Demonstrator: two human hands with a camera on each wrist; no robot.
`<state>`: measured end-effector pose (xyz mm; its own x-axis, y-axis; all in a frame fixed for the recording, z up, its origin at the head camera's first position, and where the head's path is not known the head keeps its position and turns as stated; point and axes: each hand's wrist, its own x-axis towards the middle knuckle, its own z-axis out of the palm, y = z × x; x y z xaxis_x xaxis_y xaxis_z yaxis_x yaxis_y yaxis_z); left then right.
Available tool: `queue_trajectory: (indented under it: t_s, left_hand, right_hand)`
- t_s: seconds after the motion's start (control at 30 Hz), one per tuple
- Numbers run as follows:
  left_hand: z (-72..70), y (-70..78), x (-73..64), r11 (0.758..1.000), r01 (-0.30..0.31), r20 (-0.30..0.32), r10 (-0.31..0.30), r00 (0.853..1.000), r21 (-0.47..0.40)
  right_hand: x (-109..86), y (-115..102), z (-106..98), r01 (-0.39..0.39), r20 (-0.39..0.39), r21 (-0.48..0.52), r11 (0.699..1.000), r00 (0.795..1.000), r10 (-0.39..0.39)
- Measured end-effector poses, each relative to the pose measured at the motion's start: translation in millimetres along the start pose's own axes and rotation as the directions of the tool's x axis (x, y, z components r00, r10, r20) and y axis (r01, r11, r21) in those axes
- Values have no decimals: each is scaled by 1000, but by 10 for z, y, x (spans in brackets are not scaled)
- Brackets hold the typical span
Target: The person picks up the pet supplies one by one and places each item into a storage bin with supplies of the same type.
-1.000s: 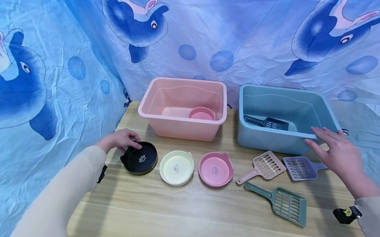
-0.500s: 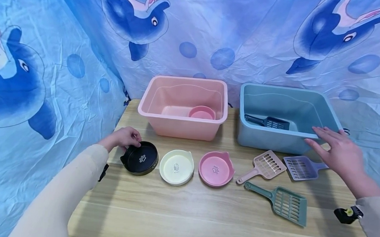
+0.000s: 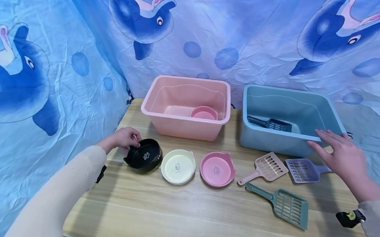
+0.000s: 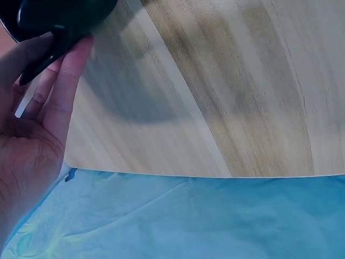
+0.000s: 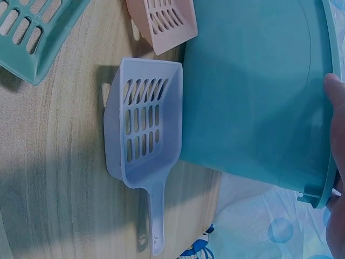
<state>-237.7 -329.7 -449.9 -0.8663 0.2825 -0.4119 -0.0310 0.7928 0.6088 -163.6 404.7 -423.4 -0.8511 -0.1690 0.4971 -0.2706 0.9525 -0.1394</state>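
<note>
My left hand [image 3: 125, 138] pinches the rim of a black cat-eared bowl [image 3: 144, 157] with a paw print inside. In the left wrist view, the thumb and fingers lie on either side of the dark bowl [image 4: 67, 16], and its shadow falls on the wood. The bowl is tilted, its left side raised. To its right sit a cream bowl [image 3: 177, 168] and a pink bowl [image 3: 217, 171]. My right hand [image 3: 344, 155] rests on the front rim of the blue bin [image 3: 272, 138], fingers straight. Just below that hand lies a purple litter scoop [image 3: 305, 171].
A pink bin [image 3: 186, 127] at the back holds a smaller pink bowl [image 3: 204, 113]. Inside the blue bin lies a dark blue scoop [image 3: 272, 124]. A beige-pink scoop [image 3: 267, 168] and a green scoop [image 3: 285, 205] lie on the wooden table [image 3: 173, 216]. A dolphin-print curtain [image 3: 206, 27] hangs behind.
The black bowl has gone from lying flat to tilted, its left side lifted in my left hand. My right hand stays on the blue bin's rim. The head view shifts slightly.
</note>
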Motion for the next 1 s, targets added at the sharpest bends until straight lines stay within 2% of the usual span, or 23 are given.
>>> queue_trajectory:
  t_s: [0.13,0.27,0.3,0.33,0.47,0.53,0.57,0.8,1.0]
  left_hand:
    - [-52,13,-83,1000,-23,-26,23,999,2]
    - [-169,73,-183,999,-46,-39,45,998,-7]
    - [-213,101,-208,999,-46,-38,46,998,-9]
    - [-263,66,-193,998,-56,-40,55,998,-16]
    - [-526,233,-345,999,-49,-39,50,998,19]
    - [-667,345,-425,998,-38,-41,40,998,51]
    - [-736,477,-499,997,-27,-42,30,999,77]
    - [-1221,992,-727,978,-2,-84,20,996,207]
    - [-1588,1551,-782,964,29,-87,-6,996,264]
  right_hand:
    - [7,1,13,-11,22,-6,1000,1000,12]
    - [4,6,22,-11,32,-13,1000,999,12]
    - [0,9,23,-13,33,-15,1000,999,13]
    - [-5,15,24,-15,35,-17,1000,999,15]
    - [-18,26,41,-12,30,-18,1000,999,13]
    - [-23,29,43,-5,25,-17,1000,1000,5]
    - [-28,33,41,0,20,-17,1000,1000,1]
    - [-50,24,18,9,12,-31,999,1000,-8]
    - [-58,8,26,16,1,-32,999,1000,-16]
